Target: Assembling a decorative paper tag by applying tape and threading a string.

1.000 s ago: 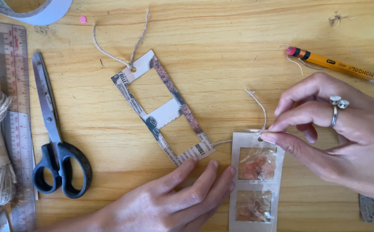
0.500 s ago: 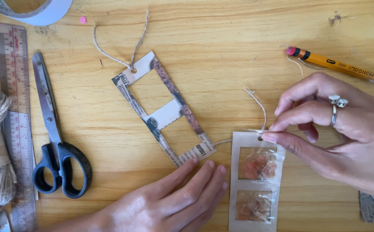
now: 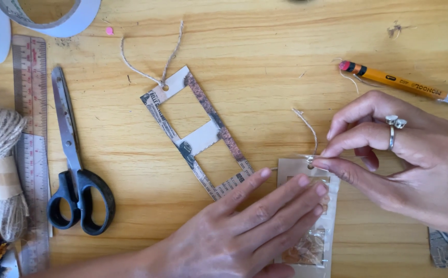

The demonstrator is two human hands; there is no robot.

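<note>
Running left to right across the wooden bench (image 3: 265, 41), a clear ruler (image 3: 30, 134), a bobbin of twine (image 3: 2, 170) and black-handled scissors (image 3: 77, 170) lie at nine o'clock, untouched. At the centre a finished-looking paper window frame (image 3: 195, 131) already carries its twine loop at twelve o'clock. The left hand (image 3: 249, 226) lies flat, its grip released, pressing down the pale tag (image 3: 322, 231) at five o'clock. The right hand (image 3: 409, 154) pinches a short twine strand (image 3: 309, 128) at the tag's top hole; threading seems begun, with no knot showing yet. An orange pencil (image 3: 394, 82) rests at two o'clock. Fingers hide most of the tag, and the hole itself is hard to make out.
</note>
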